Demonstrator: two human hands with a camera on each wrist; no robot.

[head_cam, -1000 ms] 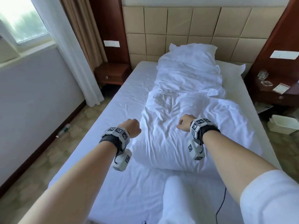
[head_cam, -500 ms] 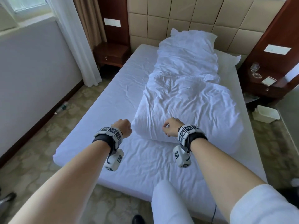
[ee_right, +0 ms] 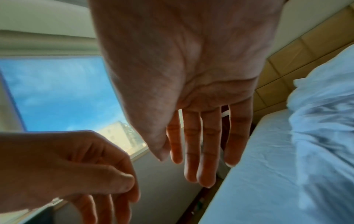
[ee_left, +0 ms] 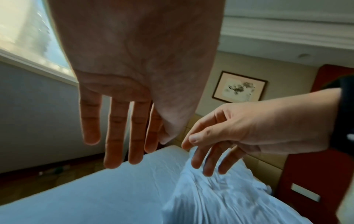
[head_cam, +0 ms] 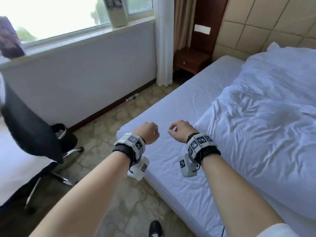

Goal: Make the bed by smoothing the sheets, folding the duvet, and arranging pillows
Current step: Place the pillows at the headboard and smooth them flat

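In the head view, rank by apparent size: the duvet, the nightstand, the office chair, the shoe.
Largest to smallest as they look:
1. duvet
2. office chair, though nearer the camera and cut off by the frame
3. nightstand, farther away
4. shoe, partly cropped

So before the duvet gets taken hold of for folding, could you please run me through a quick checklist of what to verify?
1. Left hand free: ok, fingers extended in the left wrist view, holding nothing.
2. Right hand free: ok, fingers relaxed, no grip on anything.
3. Duvet within reach: ok, its near corner lies just right of the right hand.
4. Duvet flat enough to fold: not ok, it is bunched and wrinkled along the bed.
5. Bottom sheet smooth: not ok, creases show on the bare part.
6. Floor beside the bed free: not ok, a swivel chair stands close on the left and a bottle lies by the wall.
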